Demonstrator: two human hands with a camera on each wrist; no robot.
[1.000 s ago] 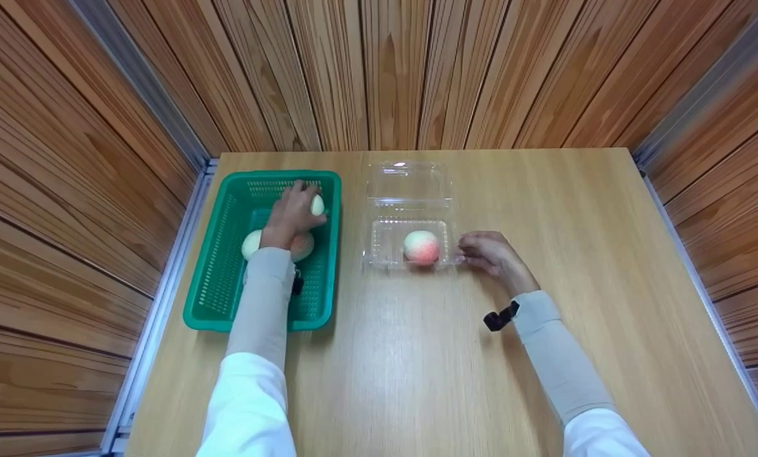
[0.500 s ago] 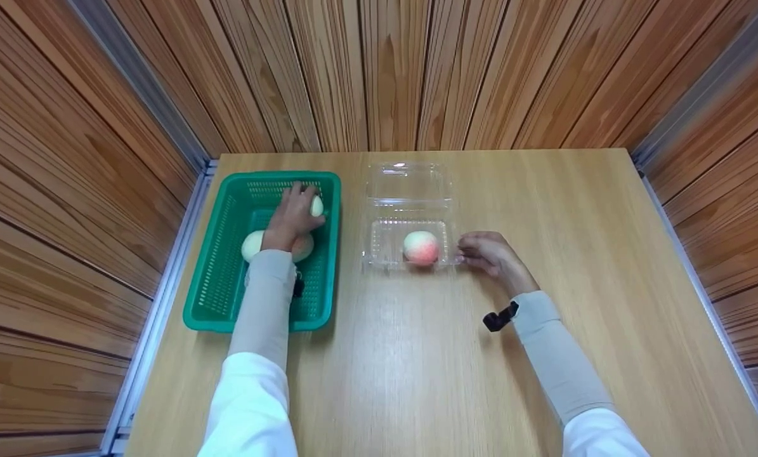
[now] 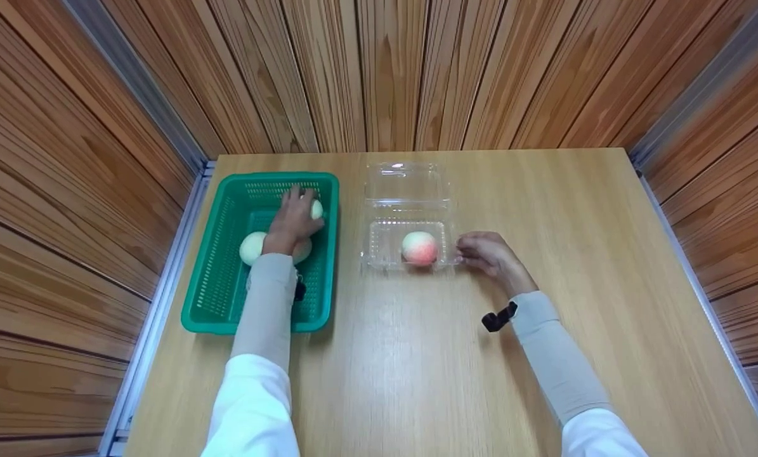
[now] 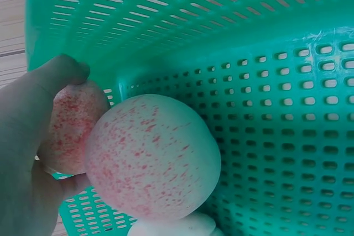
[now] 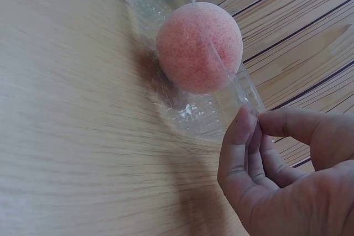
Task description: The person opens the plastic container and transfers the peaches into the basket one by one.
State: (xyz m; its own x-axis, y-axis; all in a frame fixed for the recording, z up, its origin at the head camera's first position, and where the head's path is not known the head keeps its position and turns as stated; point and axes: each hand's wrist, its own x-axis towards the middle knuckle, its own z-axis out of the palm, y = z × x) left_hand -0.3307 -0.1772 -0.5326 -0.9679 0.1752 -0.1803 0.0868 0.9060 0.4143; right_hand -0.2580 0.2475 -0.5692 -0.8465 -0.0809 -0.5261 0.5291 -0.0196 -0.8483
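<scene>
Inside the green basket (image 3: 191, 304), my left hand (image 3: 293, 222) grips a pale peach (image 3: 316, 209) near the far right corner. In the left wrist view, the thumb and fingers wrap this red-speckled peach (image 4: 74, 128). Just beside it sits a larger-looking peach (image 4: 152, 158), and the pale edge of another (image 4: 174, 226) shows below. My right hand (image 3: 490, 255) pinches the right edge of a clear plastic clamshell box (image 3: 385, 244), whose lid lies back. One pink-and-white peach (image 3: 419, 248) rests in the box; the right wrist view shows thumb and fingertips meeting at the rim (image 5: 247, 102).
Wood-grain panels (image 3: 391, 76) rise behind the table (image 3: 404, 374) and along both sides. A pale peach (image 3: 252, 248) lies left of my left wrist in the basket, with another (image 3: 302, 251) partly hidden on the right. A black wrist camera (image 3: 498, 318) hangs at my right cuff.
My left hand has shifted very slightly toward me inside the basket, still around the peach. My right hand stays at the box's edge; the peach in the box has not moved.
</scene>
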